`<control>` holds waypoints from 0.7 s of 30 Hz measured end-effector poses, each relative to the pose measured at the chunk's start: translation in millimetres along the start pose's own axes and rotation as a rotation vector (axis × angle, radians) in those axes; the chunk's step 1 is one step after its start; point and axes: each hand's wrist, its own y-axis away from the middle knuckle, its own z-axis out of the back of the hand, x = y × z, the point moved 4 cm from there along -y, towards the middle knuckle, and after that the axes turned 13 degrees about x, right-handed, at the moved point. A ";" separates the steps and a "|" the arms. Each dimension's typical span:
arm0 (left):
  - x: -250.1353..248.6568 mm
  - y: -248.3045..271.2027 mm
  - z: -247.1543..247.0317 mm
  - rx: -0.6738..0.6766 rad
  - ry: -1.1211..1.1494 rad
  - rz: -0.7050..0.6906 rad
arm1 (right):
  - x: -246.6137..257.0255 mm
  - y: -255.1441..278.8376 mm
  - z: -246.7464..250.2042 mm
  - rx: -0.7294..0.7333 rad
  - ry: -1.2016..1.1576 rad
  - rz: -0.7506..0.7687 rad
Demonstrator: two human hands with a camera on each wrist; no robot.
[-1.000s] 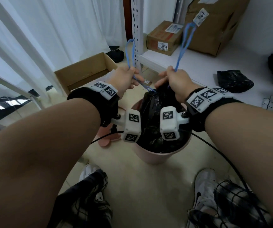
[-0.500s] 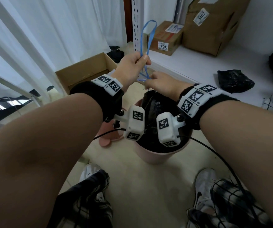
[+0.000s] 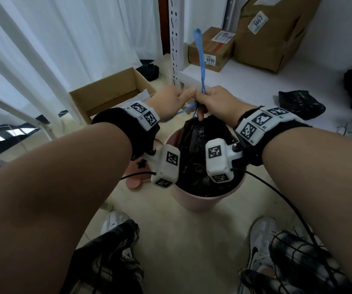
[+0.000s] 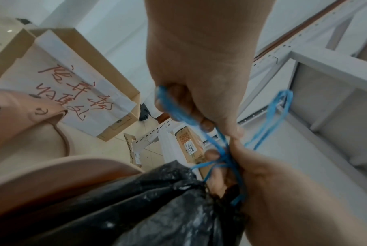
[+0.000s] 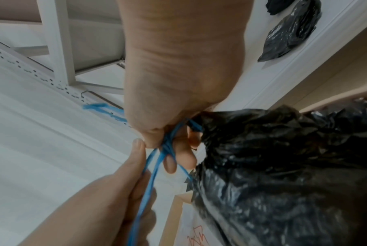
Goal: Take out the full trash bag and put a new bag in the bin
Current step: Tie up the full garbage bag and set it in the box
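Note:
A black full trash bag [image 3: 200,143] sits in the pink bin [image 3: 200,201], its neck gathered up. My two hands meet just above the neck. The left hand [image 3: 183,96] grips one blue drawstring [image 4: 176,108] with curled fingers. The right hand [image 3: 200,101] pinches the crossed blue strings [image 5: 168,147] at the bag's neck [image 5: 212,126]. One drawstring loop [image 3: 199,58] stands up above the right hand. In the left wrist view the bag [image 4: 157,208] fills the bottom, beside the bin's rim [image 4: 52,168].
An open cardboard box [image 3: 107,92] with a handwritten sheet [image 4: 77,93] stands left of the bin. A pink lid [image 3: 135,180] lies on the floor. Behind, a white rack post [image 3: 175,39] and shelf carry parcels [image 3: 211,49] and a folded black bag [image 3: 300,102]. My shoes [image 3: 115,221] stand close.
The hands, apart a second ago with one raised loop each, have come together over the bag's neck. The strings now cross between them and one loop stands up.

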 end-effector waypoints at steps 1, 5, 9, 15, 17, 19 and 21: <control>-0.8 1.0 0.0 0.019 0.009 0.001 | -2.8 0.2 2.4 0.005 -0.027 -0.005; 13.2 5.3 -1.4 0.211 0.008 0.054 | -13.7 2.4 14.6 -0.003 0.027 -0.035; 23.1 7.9 -3.7 0.393 0.026 0.111 | -16.3 2.9 18.0 -0.025 0.099 -0.036; 21.5 -1.6 0.9 -0.013 0.479 0.022 | -11.9 4.8 8.5 -0.037 0.019 -0.017; 20.9 -7.8 2.3 -0.132 0.672 0.030 | -9.1 6.3 6.3 -0.038 0.010 -0.007; 16.0 -9.9 1.4 -0.210 0.906 0.018 | -6.6 6.3 5.9 -0.061 0.042 -0.007; 12.0 -10.5 -0.7 -0.241 1.133 -0.024 | -7.8 3.7 7.0 -0.085 0.049 -0.023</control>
